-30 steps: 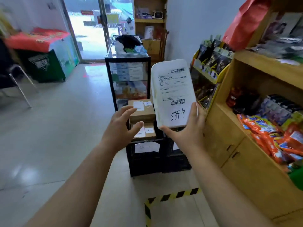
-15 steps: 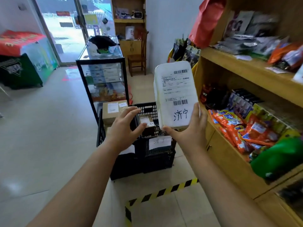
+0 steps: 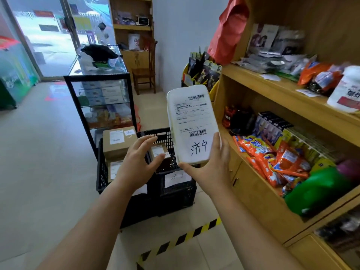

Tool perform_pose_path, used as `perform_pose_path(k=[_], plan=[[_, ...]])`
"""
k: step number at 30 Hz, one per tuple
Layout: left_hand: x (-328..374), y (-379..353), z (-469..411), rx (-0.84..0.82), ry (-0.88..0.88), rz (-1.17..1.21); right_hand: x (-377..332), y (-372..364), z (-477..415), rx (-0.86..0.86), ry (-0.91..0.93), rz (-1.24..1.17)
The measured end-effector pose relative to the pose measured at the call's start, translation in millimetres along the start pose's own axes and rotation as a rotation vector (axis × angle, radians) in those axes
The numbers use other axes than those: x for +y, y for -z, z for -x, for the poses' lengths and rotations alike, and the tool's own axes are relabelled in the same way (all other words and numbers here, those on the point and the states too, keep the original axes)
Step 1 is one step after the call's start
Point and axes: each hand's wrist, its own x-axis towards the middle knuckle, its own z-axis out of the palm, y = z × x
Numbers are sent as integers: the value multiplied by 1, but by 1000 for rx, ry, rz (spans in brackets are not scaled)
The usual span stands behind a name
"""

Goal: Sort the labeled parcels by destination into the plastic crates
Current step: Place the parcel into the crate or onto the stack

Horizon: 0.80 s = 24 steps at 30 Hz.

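Note:
My right hand (image 3: 212, 168) grips the lower end of a white parcel (image 3: 191, 125), held upright with its shipping label and handwritten characters facing me. My left hand (image 3: 136, 164) hovers to its left, fingers spread and holding nothing. Below them on the floor stand two black plastic crates side by side. The left crate (image 3: 102, 172) holds stacked brown cardboard boxes (image 3: 118, 143) with white labels. The right crate (image 3: 179, 193) carries a handwritten paper tag on its front and holds a small brown box (image 3: 161, 152).
A wooden shelf unit (image 3: 263, 191) full of snack packets stands close on the right. A glass display cabinet (image 3: 101, 98) stands behind the crates. Yellow-black hazard tape (image 3: 179, 240) runs across the tiled floor. A wooden chair (image 3: 145, 73) and a glass door are farther back.
The view has moved closer to the crates and turned right. The parcel stays upright in my right hand, and my left hand stays open beside it.

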Motion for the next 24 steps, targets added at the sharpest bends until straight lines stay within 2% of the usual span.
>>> perform_pose_path(k=[6, 12, 24], plan=[[-41, 20, -16, 9, 33, -16, -22, -42, -13, 1, 47, 17], [-59, 13, -40, 6, 53, -19, -15, -64, -48, -26, 48, -15], [-45, -75, -166, 37, 43, -123, 72, -80, -187, -55, 88, -48]])
